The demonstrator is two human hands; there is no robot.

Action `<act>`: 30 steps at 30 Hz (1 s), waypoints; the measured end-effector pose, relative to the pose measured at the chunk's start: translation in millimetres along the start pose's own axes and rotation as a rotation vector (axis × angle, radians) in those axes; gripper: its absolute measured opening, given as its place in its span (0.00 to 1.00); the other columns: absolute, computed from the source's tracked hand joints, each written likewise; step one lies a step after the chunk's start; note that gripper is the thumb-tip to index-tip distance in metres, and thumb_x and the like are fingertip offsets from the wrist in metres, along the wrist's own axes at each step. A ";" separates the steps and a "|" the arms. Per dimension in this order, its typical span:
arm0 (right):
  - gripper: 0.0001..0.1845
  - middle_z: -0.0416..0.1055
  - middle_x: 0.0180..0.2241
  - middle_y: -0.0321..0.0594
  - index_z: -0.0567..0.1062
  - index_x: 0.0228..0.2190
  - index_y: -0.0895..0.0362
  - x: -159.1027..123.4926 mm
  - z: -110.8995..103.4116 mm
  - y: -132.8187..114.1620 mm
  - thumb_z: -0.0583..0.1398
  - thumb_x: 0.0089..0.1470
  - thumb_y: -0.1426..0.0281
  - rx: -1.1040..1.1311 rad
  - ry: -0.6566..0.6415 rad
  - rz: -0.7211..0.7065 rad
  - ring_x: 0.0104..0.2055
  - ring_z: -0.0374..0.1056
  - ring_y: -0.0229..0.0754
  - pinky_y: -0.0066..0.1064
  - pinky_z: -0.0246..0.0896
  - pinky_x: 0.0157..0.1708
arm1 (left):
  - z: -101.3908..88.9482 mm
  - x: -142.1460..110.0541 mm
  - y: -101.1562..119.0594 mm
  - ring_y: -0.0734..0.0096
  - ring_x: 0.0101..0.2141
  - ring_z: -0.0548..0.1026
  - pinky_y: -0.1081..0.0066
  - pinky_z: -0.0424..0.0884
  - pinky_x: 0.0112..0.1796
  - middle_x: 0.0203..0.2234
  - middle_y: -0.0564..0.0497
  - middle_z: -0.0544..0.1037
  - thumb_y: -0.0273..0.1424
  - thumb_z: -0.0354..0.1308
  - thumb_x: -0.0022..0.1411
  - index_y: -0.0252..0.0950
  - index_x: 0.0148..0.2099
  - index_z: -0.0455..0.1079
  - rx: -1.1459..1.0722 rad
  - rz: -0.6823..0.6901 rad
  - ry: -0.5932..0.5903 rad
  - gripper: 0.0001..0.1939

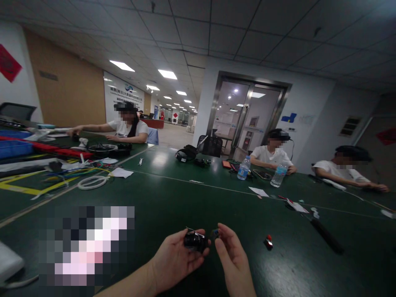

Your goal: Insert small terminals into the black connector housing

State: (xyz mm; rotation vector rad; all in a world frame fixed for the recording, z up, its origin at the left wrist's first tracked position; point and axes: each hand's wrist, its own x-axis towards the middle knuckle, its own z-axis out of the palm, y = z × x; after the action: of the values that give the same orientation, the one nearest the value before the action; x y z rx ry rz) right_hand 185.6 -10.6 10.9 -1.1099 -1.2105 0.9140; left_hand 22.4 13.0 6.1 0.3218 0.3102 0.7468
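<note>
A small, glossy black device with a thin metal clip (pixel 195 241) rests across the fingers of my left hand (pixel 177 255), which is palm up and curled around it. Just to its right, my right hand (pixel 232 260) pinches a small dark piece with a bit of blue (pixel 215 234) between thumb and fingertips. The two held things are close together but look apart. What exactly they are is too small and dim to make out. A small red and silver object (pixel 269 242) lies on the green table (pixel 161 202) to the right of my hands.
A black-handled tool (pixel 326 236) lies at the right. Farther back stand two water bottles (pixel 244 168) (pixel 279 174). Coiled white cable (pixel 93 182), loose wires and blue trays (pixel 14 149) occupy the left. Several people sit around the table. A blurred patch hides the near left.
</note>
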 end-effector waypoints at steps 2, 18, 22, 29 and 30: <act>0.22 0.69 0.41 0.41 0.67 0.43 0.52 1.1 1.1 -1.1 0.59 0.45 0.59 0.082 0.022 0.038 0.44 0.63 0.43 0.32 0.58 0.42 | 0.3 -0.4 0.8 0.60 0.39 0.73 0.67 0.61 0.41 0.39 0.40 0.74 0.37 0.47 0.61 0.30 0.47 0.66 0.007 0.000 -0.004 0.18; 0.21 0.69 0.31 0.36 0.72 0.36 0.53 5.0 5.1 -11.5 0.64 0.37 0.59 0.551 0.150 0.241 0.29 0.60 0.35 0.26 0.55 0.28 | -7.6 -0.5 3.2 0.59 0.40 0.72 0.66 0.61 0.40 0.41 0.39 0.73 0.35 0.45 0.60 0.31 0.48 0.66 0.017 0.004 -0.063 0.18; 0.21 0.69 0.29 0.36 0.72 0.35 0.54 6.5 3.7 -10.2 0.65 0.36 0.60 0.612 0.190 0.304 0.28 0.60 0.34 0.26 0.55 0.27 | -8.2 -0.4 2.7 0.58 0.39 0.72 0.66 0.61 0.39 0.41 0.39 0.73 0.34 0.46 0.59 0.31 0.47 0.66 0.011 0.011 -0.047 0.18; 0.21 0.68 0.27 0.35 0.72 0.34 0.54 6.5 2.4 -10.3 0.65 0.35 0.60 0.667 0.211 0.386 0.27 0.60 0.33 0.25 0.55 0.26 | -7.3 1.4 2.9 0.60 0.38 0.73 0.67 0.63 0.37 0.41 0.39 0.73 0.34 0.47 0.58 0.31 0.46 0.65 0.021 0.019 -0.005 0.17; 0.21 0.68 0.27 0.35 0.72 0.35 0.54 6.6 2.3 -10.5 0.65 0.35 0.60 0.671 0.211 0.393 0.27 0.60 0.33 0.25 0.55 0.26 | -6.4 1.4 3.0 0.60 0.37 0.73 0.68 0.63 0.37 0.40 0.39 0.74 0.34 0.47 0.58 0.31 0.46 0.65 0.021 0.021 0.001 0.17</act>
State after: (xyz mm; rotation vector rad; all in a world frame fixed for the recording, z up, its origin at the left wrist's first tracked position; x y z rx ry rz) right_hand 184.0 -6.3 22.6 -0.8671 -0.4459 1.3369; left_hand 19.0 17.1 1.3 0.3453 0.3162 0.7651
